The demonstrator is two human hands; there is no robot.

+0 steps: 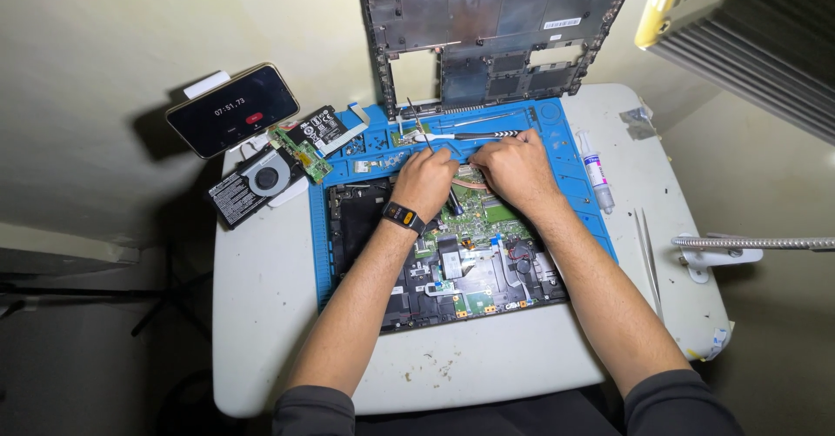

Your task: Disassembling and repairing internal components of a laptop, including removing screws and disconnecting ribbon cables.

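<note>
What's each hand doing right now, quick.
Left hand: closed on a dark tool handle over the laptop board.
Right hand: fingers curled on the board; grip cannot be told.

Opened laptop (452,262) lies on the mat (578,162), mat on the tabletop (487,366); phone (232,110) back left, tweezers (648,258) right, cover (496,36) behind.

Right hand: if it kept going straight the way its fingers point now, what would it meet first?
The right hand points up and slightly left, away from the person. First in that line is probably the striped-handled screwdriver lying across the blue mat, its handle at the fingertips; whether they already touch is unclear.
</note>
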